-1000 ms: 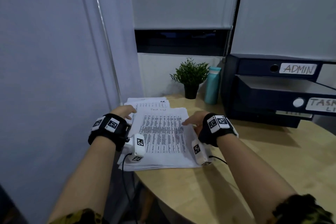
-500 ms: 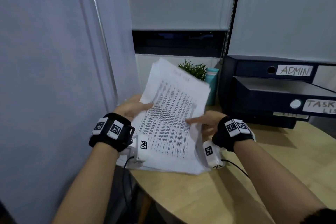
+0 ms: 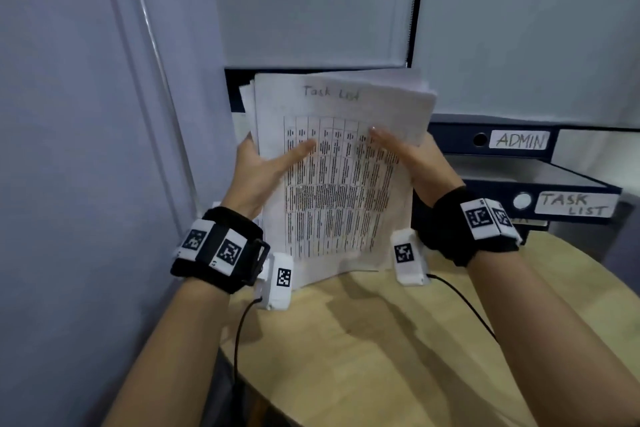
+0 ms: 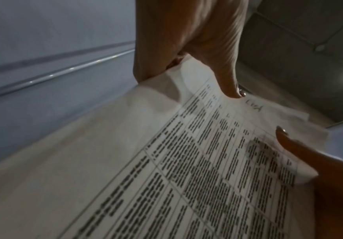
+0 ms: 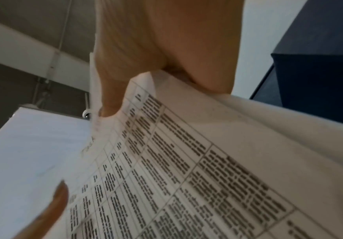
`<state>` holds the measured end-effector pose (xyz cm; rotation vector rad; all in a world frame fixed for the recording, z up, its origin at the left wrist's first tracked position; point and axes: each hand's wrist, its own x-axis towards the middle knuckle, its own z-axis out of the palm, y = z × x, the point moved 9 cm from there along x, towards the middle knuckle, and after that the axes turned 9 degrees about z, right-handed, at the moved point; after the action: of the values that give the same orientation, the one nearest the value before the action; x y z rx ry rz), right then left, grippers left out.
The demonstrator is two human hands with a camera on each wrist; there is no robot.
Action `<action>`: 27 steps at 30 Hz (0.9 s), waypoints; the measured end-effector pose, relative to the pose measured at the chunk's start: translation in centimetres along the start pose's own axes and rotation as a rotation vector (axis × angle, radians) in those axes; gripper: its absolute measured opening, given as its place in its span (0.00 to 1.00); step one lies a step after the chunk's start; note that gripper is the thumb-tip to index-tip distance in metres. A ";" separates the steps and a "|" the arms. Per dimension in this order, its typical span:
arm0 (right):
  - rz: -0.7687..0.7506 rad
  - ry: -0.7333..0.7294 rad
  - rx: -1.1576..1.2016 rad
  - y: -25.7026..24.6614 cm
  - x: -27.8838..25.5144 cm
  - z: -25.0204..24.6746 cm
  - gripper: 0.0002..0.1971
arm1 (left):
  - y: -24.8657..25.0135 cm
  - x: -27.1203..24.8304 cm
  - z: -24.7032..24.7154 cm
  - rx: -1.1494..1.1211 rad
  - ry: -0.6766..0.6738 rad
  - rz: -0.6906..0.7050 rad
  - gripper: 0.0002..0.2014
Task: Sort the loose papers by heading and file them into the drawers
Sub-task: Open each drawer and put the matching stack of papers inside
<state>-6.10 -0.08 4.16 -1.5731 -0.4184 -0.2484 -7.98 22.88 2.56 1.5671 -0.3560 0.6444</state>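
Observation:
A stack of white papers (image 3: 341, 180) stands upright on its bottom edge on the wooden table (image 3: 391, 340). Its front sheet carries a printed table and the handwritten heading "Task List". My left hand (image 3: 266, 166) grips the stack's left edge, thumb on the front sheet. My right hand (image 3: 412, 156) grips the right edge the same way. The wrist views show each thumb (image 4: 230, 87) (image 5: 111, 103) pressed on the printed sheet (image 4: 187, 177) (image 5: 187, 169). To the right stands a dark blue drawer unit (image 3: 512, 184); the "ADMIN" drawer (image 3: 519, 140) is closed, the "TASK LIST" drawer (image 3: 575, 203) is pulled out.
A grey wall and window frame (image 3: 104, 149) stand close on the left. Lowered white blinds (image 3: 311, 3) hang behind the papers. A cable (image 3: 464, 302) trails from my right wrist device over the table. The table's rounded edge curves at lower left.
Both hands lifted the stack from lying flat on the table to upright on its bottom edge. It now hides the plant and the bottle behind it.

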 end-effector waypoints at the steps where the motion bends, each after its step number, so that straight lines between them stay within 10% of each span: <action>1: 0.020 -0.005 0.035 0.5 0.2 -0.2 0.22 | -0.4 -0.3 0.1 0.014 0.016 -0.025 0.41; 10: 0.112 -0.056 0.061 1.0 0.5 1.3 0.29 | -2.9 -2.0 0.9 0.029 0.037 -0.168 0.61; 16: -0.118 0.418 0.164 -2.1 1.0 -4.3 0.15 | -2.0 0.6 0.0 -0.077 0.026 -0.102 0.62; 25: 0.204 0.027 0.071 5.7 1.0 -1.6 0.26 | -4.3 -0.4 1.3 0.028 0.005 -0.171 0.36; 27: 0.123 0.063 0.051 4.3 0.7 -1.9 0.20 | -4.1 -0.2 1.4 0.012 0.018 -0.165 0.45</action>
<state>-3.50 -1.90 0.61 -1.5305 -0.2762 -0.1907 -5.49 21.91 -0.87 1.5821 -0.2078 0.5331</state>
